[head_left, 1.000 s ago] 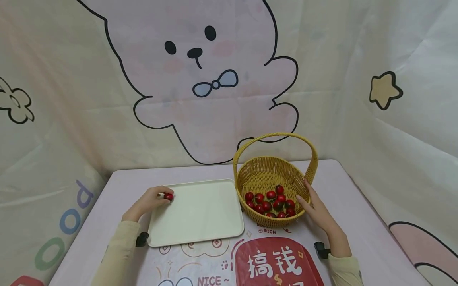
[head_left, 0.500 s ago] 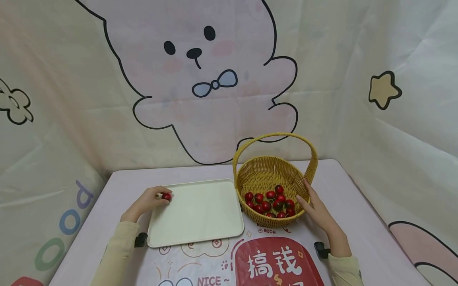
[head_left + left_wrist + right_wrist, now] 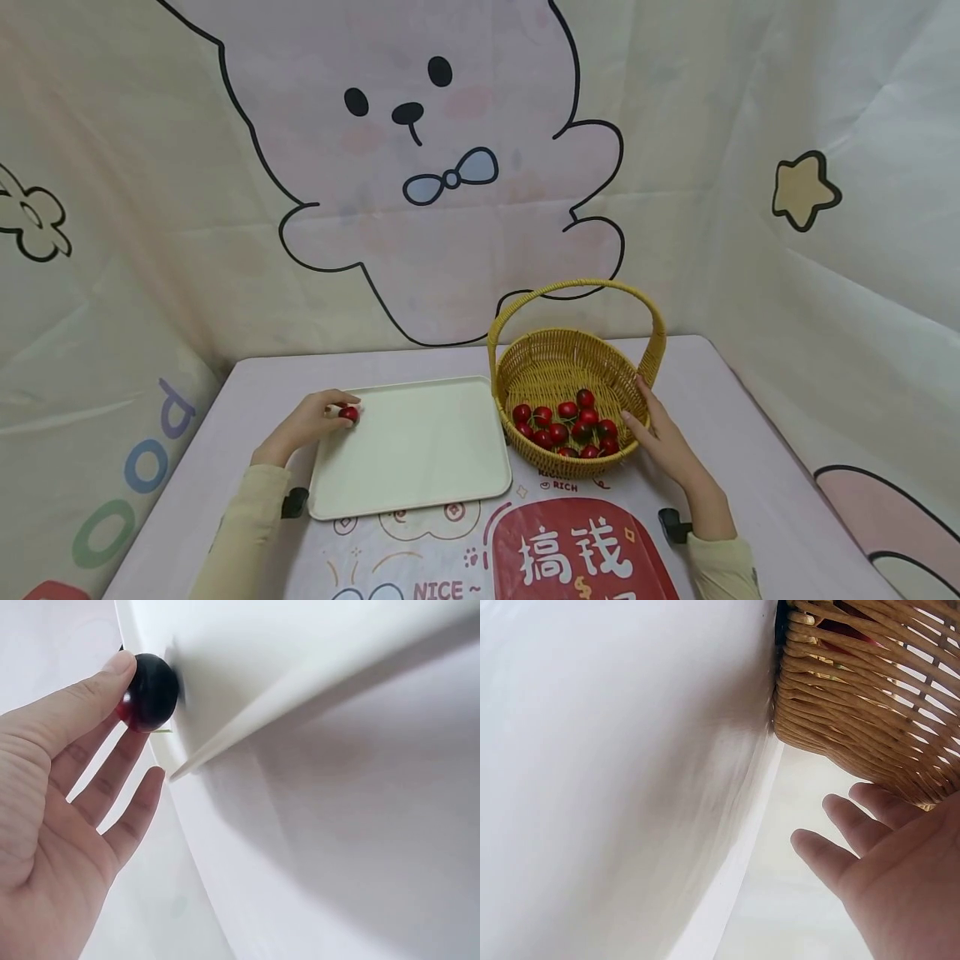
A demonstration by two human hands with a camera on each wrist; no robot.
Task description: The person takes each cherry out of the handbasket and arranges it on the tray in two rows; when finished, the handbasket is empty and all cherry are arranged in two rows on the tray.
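Observation:
My left hand (image 3: 306,423) pinches a dark red cherry (image 3: 349,413) between thumb and fingers, over the far left corner of a cream tray (image 3: 427,450). In the left wrist view that cherry (image 3: 152,694) sits at the thumb tip, a bit of green stem showing below it. The other fingers are spread. Right of the tray stands a yellow wicker basket (image 3: 551,354) with a tall handle, several cherries (image 3: 567,409) lying in it. My right hand (image 3: 671,446) holds the basket's right rim, thumb inside and fingers outside. In the right wrist view, three fingertips stick out below the weave.
A pale tablecloth (image 3: 750,467) with printed letters and a red patch (image 3: 577,542) covers the table. Behind it hangs a curtain (image 3: 525,242) with a cartoon bear. The basket stands close against the tray's right edge.
The left hand with the cherry has shifted very slightly to the left. The right hand, basket and tray have stayed where they were.

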